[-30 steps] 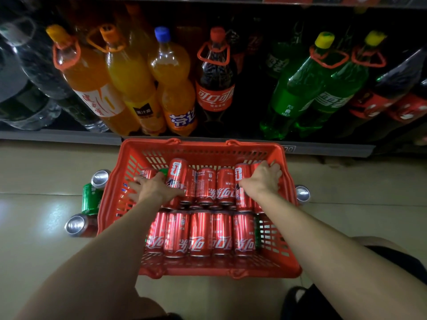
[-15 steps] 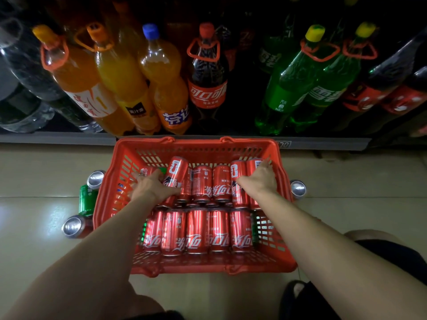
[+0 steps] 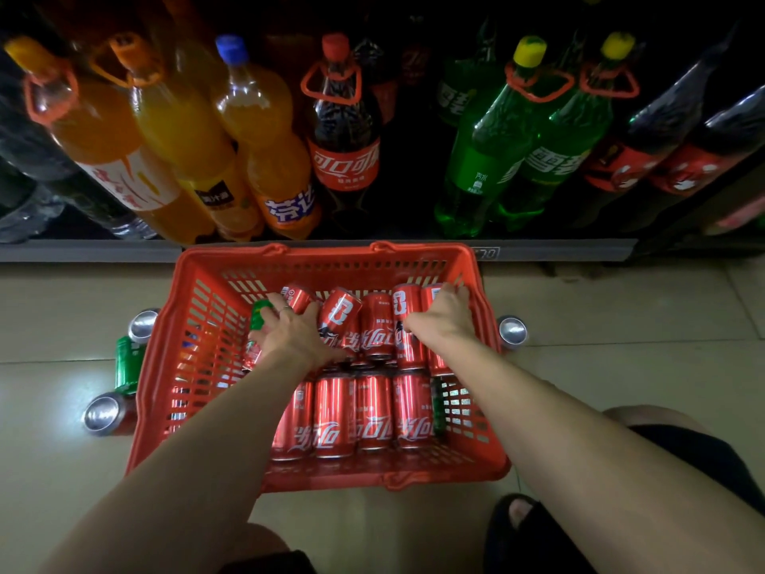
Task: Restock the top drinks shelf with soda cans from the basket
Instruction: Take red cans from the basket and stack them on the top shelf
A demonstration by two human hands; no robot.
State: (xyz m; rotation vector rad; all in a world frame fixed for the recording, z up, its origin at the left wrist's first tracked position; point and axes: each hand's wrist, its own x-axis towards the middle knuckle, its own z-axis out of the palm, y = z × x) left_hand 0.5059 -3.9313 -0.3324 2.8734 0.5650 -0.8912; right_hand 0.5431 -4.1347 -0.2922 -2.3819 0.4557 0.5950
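Both my hands down in the red basket (image 3: 198, 337) on the floor, centre of the frame.

My left hand (image 3: 289, 331) reaches in from the lower left, fingers spread and curled over a red can (image 3: 299, 298) and a green can (image 3: 260, 316) at the far left of the back row. My right hand (image 3: 445, 314) comes from the lower right, fingers wrapped over the top of the rightmost can (image 3: 432, 294). The cola cans (image 3: 374, 412) lie on their sides in two rows, long axes running toward the bottle shelf (image 3: 559, 252) across the upper frame.
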